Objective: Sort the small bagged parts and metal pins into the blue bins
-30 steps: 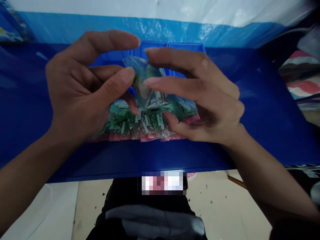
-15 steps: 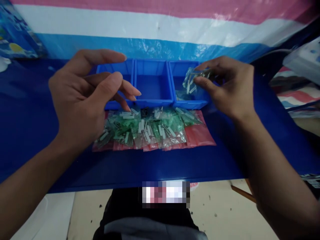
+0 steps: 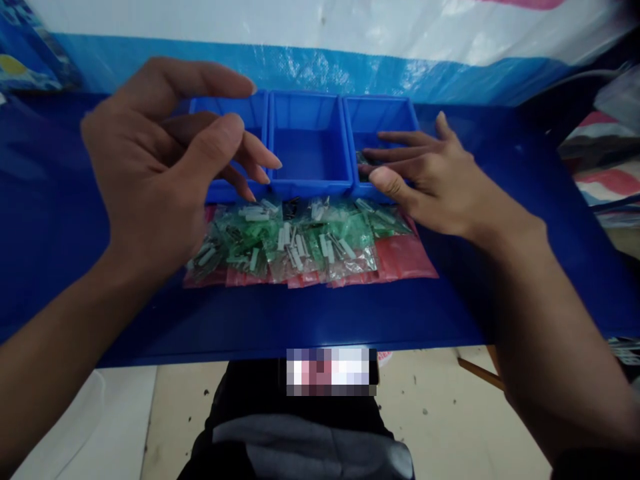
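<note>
Head view: bags on a blue table, striped sheeting behind.

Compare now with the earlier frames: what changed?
The right hand carried a clear bag rightward to the right bin and let go; its fingers are now spread there. The left hand, earlier at that bag, is free. Unchanged: the packet row and the three blue bins.

The person's head camera faces forward and down, close above the fingers — bins beyond them, lap behind.
</note>
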`<action>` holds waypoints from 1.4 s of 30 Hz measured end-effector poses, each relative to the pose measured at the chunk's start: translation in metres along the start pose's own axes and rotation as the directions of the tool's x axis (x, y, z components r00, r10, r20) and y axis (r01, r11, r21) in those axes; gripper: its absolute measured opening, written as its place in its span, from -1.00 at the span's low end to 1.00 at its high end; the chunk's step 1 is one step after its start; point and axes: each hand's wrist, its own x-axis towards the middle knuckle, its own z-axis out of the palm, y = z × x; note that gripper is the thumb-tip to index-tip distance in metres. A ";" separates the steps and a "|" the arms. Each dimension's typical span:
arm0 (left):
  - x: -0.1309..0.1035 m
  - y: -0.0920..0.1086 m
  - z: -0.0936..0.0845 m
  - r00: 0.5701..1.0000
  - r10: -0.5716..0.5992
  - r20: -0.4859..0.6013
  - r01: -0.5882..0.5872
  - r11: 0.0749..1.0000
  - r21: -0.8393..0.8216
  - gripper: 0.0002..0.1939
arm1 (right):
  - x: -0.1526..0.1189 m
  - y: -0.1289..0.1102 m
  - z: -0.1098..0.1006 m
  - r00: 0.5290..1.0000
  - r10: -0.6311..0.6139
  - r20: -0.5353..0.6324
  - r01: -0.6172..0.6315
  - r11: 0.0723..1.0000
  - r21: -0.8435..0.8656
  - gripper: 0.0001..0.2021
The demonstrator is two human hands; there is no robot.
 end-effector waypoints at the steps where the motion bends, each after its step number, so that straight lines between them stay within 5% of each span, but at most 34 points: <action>1: 0.000 0.001 0.000 1.000 0.003 0.000 -0.003 1.000 0.009 -0.79 | 0.000 -0.003 0.001 1.000 -0.023 0.020 0.023 1.000 0.015 -0.38; 5: 0.000 0.003 0.000 1.000 0.001 -0.008 0.000 1.000 0.031 -0.78 | -0.001 -0.009 0.005 0.996 -0.086 0.008 0.086 0.996 -0.018 -0.34; 8: -0.001 0.004 0.000 1.000 -0.027 -0.011 0.028 0.996 0.081 -0.80 | -0.002 -0.016 0.007 0.985 -0.101 -0.139 0.087 0.991 -0.102 -0.33; 14: 0.001 0.001 -0.004 0.998 0.054 -0.040 -0.042 0.963 0.265 -0.85 | -0.007 -0.035 -0.003 0.869 -0.203 -0.451 0.169 0.979 -0.115 -0.75; 18: 0.005 -0.015 -0.017 0.954 0.165 0.250 -0.272 0.828 0.490 -0.71 | -0.006 -0.039 0.000 0.795 -0.475 -0.377 0.495 0.867 -0.049 -0.69; 20: 0.007 -0.025 -0.024 0.898 0.160 0.410 -0.372 0.773 0.513 -0.63 | -0.005 -0.039 0.004 0.785 -0.540 -0.304 0.558 0.829 -0.034 -0.59; 23: 0.006 -0.033 -0.032 0.855 0.080 0.512 -0.376 0.776 0.506 -0.56 | -0.006 -0.042 0.009 0.786 -0.568 -0.246 0.578 0.815 -0.035 -0.50; 27: 0.003 -0.032 -0.033 0.830 0.099 0.549 -0.426 0.748 0.509 -0.56 | -0.009 -0.050 0.009 0.797 -0.583 -0.155 0.584 0.811 -0.047 -0.42; 30: 0.003 -0.031 -0.032 0.830 0.123 0.544 -0.445 0.735 0.512 -0.60 | -0.009 -0.056 0.009 0.778 -0.613 -0.136 0.607 0.790 -0.086 -0.55; 37: 0.006 -0.037 -0.033 0.832 0.143 0.535 -0.445 0.747 0.493 -0.53 | -0.007 -0.062 0.013 0.681 -0.678 -0.276 0.664 0.731 -0.157 -0.84; 42: 0.007 -0.028 -0.029 0.867 0.142 0.477 -0.389 0.792 0.470 -0.49 | -0.014 -0.063 0.012 0.711 -0.535 -0.456 0.514 0.838 -0.182 -0.82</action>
